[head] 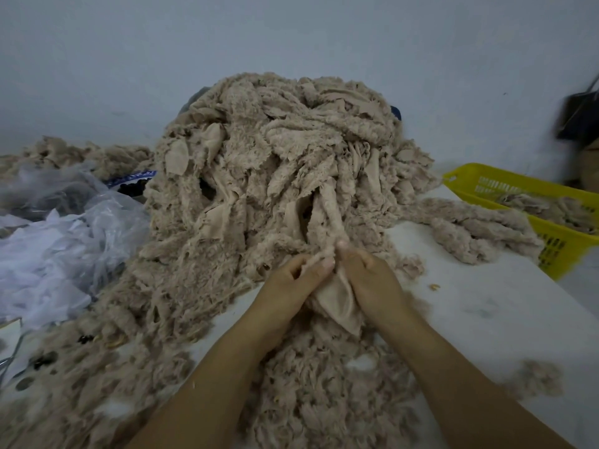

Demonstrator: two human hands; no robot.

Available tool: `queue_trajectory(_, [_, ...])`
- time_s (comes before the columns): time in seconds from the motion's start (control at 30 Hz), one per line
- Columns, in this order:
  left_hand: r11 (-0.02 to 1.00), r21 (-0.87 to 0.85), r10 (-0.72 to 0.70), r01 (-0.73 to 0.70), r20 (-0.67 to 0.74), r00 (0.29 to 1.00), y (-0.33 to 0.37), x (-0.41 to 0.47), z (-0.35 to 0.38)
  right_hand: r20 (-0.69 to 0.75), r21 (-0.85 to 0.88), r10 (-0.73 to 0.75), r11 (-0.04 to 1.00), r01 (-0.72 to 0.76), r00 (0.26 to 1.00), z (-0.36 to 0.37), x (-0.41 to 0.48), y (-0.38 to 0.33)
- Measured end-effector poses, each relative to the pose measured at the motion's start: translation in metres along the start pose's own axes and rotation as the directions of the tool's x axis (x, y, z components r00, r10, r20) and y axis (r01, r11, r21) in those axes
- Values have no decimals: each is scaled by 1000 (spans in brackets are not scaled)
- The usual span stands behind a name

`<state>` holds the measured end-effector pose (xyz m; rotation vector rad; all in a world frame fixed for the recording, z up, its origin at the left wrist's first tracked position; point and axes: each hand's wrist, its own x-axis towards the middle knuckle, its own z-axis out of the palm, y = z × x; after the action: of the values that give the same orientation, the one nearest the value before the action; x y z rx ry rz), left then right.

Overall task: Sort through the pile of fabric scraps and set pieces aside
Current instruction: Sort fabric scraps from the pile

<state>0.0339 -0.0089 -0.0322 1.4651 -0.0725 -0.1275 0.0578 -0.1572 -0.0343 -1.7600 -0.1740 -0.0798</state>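
Note:
A tall pile of beige fuzzy fabric scraps (278, 150) fills the middle of the white table (486, 306) and spills toward me. One long fuzzy scrap (337, 296) runs from the pile down between my hands. My left hand (291, 280) pinches its fuzzy edge with thumb and fingers. My right hand (372, 280) grips the same scrap just beside it, with the smooth backing hanging below. The two hands nearly touch at the pile's front foot.
A yellow plastic basket (551, 241) holding a few beige scraps stands at the right table edge. A separate heap of scraps (479, 228) lies beside it. Crumpled clear plastic bags (64, 241) lie at the left. A grey wall rises behind.

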Motion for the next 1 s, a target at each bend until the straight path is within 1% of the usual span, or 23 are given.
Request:
queue_trajectory(0.07, [999, -46, -18, 17, -23, 1000, -1, 2, -1, 43, 2, -13, 1000, 12, 999, 5, -2, -1])
queue_trajectory(0.13, [991, -127, -49, 32, -134, 990, 2, 3, 1, 71, -12, -28, 999, 29, 997, 7, -3, 0])
queue_trajectory(0.17, [976, -212, -83, 43, -184, 979, 3, 5, 1, 83, -27, -40, 999, 43, 996, 7, -3, 0])
queue_trajectory(0.23, [896, -440, -177, 56, -239, 955, 9, 9, -2, 89, -80, -60, 995, 67, 994, 5, -4, -1])
queue_trajectory(0.3, [807, -589, -227, 33, -259, 939, 12, 12, -10, 84, -96, -77, 992, 85, 993, 3, -3, -1])
queue_trajectory(0.47, [644, -764, -310, 40, -213, 927, 12, 15, -15, 58, -66, -64, 995, 68, 996, 4, -1, 1])
queue_trajectory(0.57, [499, -865, -310, -49, -231, 922, 14, 20, -36, -36, -28, -24, 999, 23, 999, -3, 0, 0])
queue_trajectory(0.6, [475, -876, -302, -79, -246, 921, 14, 22, -46, -85, 6, 1, 1000, 0, 996, -8, 3, 0])
queue_trajectory(0.63, [486, -869, -294, -95, -264, 919, 14, 22, -53, -127, 46, 22, 999, -16, 992, -14, 5, 1])
queue_trajectory(0.7, [573, -816, -259, -74, -266, 928, 12, 20, -55, -152, 139, 58, 990, -37, 987, -19, 8, 1])
queue_trajectory(0.77, [698, -716, -219, -17, -236, 947, 10, 18, -41, -91, 170, 70, 984, -54, 993, -15, 6, 1])
queue_trajectory(0.83, [847, -529, -198, 45, -234, 952, 7, 19, -24, 1, 179, 34, 983, -33, 999, -8, 3, 2])
queue_trajectory(0.87, [899, -432, -187, 68, -238, 953, 6, 18, -16, 38, 190, 12, 982, -19, 999, -5, 2, 2])
queue_trajectory(0.93, [948, -310, -143, 70, -221, 965, 5, 16, -10, 73, 213, -13, 977, -2, 997, -4, 0, 1])
queue_trajectory(1.0, [983, -186, -25, 1, -128, 991, 5, 12, -9, 85, 262, -10, 965, -13, 996, -5, -1, -2])
